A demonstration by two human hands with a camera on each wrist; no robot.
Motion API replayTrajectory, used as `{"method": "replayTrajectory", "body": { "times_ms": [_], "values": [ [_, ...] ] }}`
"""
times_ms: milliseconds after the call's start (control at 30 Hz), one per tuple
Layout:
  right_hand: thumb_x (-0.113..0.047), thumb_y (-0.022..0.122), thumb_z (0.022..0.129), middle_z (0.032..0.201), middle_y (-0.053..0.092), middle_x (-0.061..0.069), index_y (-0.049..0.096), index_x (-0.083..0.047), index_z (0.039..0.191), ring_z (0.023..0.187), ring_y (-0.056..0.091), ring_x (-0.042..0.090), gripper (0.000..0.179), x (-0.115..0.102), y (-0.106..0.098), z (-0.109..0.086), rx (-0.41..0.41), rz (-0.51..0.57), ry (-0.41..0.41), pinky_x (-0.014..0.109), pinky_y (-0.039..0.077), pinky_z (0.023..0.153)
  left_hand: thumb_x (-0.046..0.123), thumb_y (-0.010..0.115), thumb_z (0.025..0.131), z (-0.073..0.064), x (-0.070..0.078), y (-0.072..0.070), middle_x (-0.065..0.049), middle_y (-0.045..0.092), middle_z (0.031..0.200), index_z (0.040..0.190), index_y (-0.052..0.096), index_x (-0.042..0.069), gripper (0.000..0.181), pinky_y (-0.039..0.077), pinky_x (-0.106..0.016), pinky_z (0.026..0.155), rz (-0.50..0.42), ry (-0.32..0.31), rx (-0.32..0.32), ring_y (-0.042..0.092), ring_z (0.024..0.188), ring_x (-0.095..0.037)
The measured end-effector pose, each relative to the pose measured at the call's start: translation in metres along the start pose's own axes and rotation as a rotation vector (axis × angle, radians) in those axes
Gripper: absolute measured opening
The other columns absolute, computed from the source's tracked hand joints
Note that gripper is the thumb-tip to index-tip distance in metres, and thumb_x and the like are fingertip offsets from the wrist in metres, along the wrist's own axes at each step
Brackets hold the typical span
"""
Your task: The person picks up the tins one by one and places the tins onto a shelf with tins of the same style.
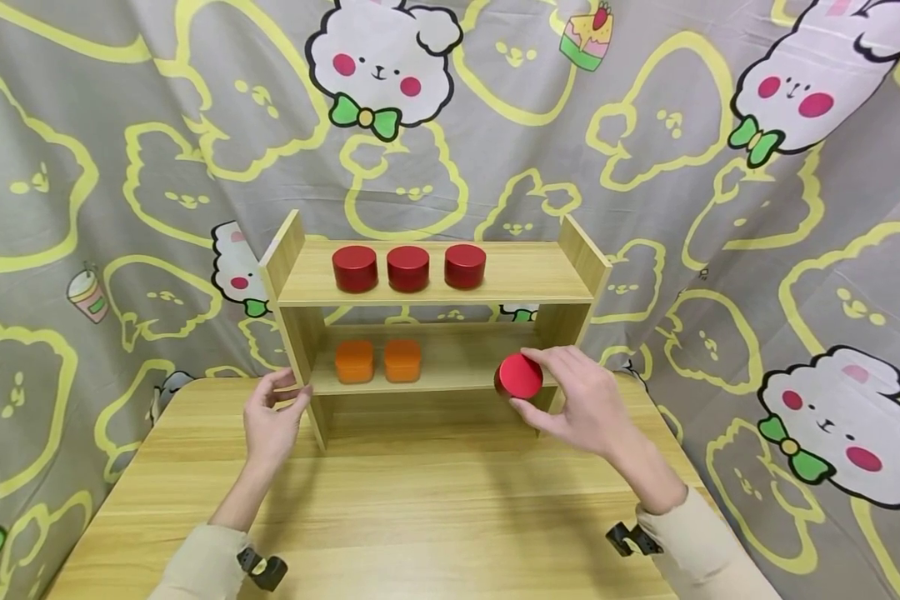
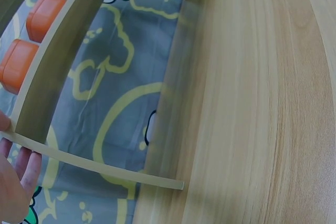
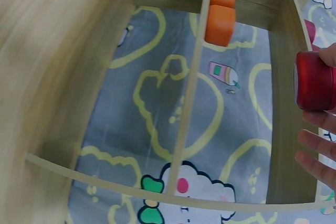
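My right hand (image 1: 581, 400) pinches a red round tin (image 1: 520, 377) between thumb and fingers, in front of the right part of the middle board. The tin is tilted, with its flat face toward the head camera. My left hand (image 1: 272, 421) grips the left side panel of a wooden shelf (image 1: 525, 275), thumb on one face and fingers on the other. Three more red tins, a left one (image 1: 356, 269), a middle one (image 1: 408, 269) and a right one (image 1: 465, 267), stand on the top board. Two orange boxes (image 1: 354, 362) sit side by side on the middle board's left half.
The shelf stands at the back of a wooden table (image 1: 435, 508). Behind and beside it hangs a grey curtain (image 1: 517, 158) with cartoon animals. Raised side panels border the top board at both ends. A small black device (image 1: 633, 540) is worn at each wrist.
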State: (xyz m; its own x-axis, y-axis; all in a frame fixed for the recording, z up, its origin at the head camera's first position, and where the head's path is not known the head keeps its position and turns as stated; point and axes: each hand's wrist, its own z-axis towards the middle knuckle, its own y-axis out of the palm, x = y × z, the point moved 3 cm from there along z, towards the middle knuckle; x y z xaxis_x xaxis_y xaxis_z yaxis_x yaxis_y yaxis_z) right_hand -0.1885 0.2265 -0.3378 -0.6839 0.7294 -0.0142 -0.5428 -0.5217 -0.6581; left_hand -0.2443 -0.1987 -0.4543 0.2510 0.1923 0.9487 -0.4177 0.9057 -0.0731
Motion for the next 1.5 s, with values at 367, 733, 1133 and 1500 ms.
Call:
{"method": "replayTrajectory", "body": {
  "times_ms": [367,733,1133,1500],
  "values": [
    [-0.043,0.079,0.085,0.103,0.078,0.007,0.072,-0.008,0.127,0.094,0.072,0.026,0.055,0.001,-0.014,0.021,0.099,-0.038,0.065,0.043,0.062,0.064,-0.001,0.077,0.092,0.001,-0.002,-0.001,0.02,0.06,0.098,0.126,0.07,0.001,0.035,0.059,-0.005,0.075,0.005,-0.002,-0.001,0.065,0.083,0.007],
    [-0.05,0.075,0.087,0.102,0.078,0.011,0.072,-0.008,0.126,0.094,0.073,0.029,0.057,0.002,-0.024,0.041,0.138,-0.108,0.102,0.046,0.063,0.064,0.0,0.078,0.092,0.001,-0.002,-0.002,0.019,0.06,0.099,0.127,0.069,0.0,0.036,0.059,-0.005,0.075,0.009,0.003,-0.01,0.065,0.084,0.007],
    [-0.045,0.078,0.084,0.104,0.078,0.012,0.073,-0.006,0.122,0.095,0.074,0.031,0.054,0.008,-0.027,0.055,0.193,-0.103,0.104,0.049,0.062,0.064,-0.002,0.078,0.091,0.003,-0.003,-0.001,0.021,0.06,0.097,0.126,0.07,0.0,0.036,0.059,-0.005,0.075,0.005,0.01,-0.001,0.065,0.083,0.008],
    [-0.044,0.079,0.083,0.1,0.077,0.012,0.072,-0.006,0.122,0.089,0.071,0.03,0.055,0.015,-0.027,0.069,0.196,-0.133,0.084,0.047,0.059,0.058,-0.001,0.077,0.092,0.002,-0.003,-0.001,0.02,0.06,0.098,0.126,0.069,0.001,0.035,0.059,-0.004,0.075,0.013,0.007,-0.006,0.065,0.084,0.008]
  ]
}}
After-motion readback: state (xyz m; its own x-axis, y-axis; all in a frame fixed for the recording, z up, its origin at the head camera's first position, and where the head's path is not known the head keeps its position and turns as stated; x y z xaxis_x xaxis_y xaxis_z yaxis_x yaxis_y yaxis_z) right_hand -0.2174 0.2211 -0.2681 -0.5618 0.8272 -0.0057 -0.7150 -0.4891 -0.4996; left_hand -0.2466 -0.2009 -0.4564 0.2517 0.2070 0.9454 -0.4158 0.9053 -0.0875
